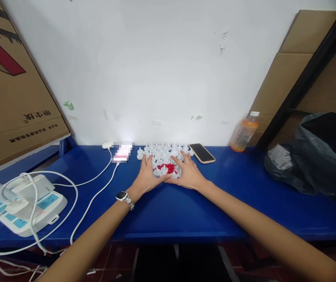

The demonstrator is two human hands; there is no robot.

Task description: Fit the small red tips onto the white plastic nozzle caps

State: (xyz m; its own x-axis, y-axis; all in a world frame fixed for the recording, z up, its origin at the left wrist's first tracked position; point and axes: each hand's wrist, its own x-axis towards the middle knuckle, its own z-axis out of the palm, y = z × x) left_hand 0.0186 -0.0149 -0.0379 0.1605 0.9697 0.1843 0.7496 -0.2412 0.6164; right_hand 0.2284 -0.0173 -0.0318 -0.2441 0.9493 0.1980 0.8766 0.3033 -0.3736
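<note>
arms: bare, no sleeves | left wrist: black-faced watch [122, 196], silver metal band

Legible marking is confined to the cardboard box [12, 90] leaning at the left: dark printed Chinese characters on its lower face, seen upside down and too distorted to transcribe reliably, with smaller lines of print beneath them equally unreadable. A white label [279, 156] on the dark plastic bag [317, 156] carries print too small to read.
</note>
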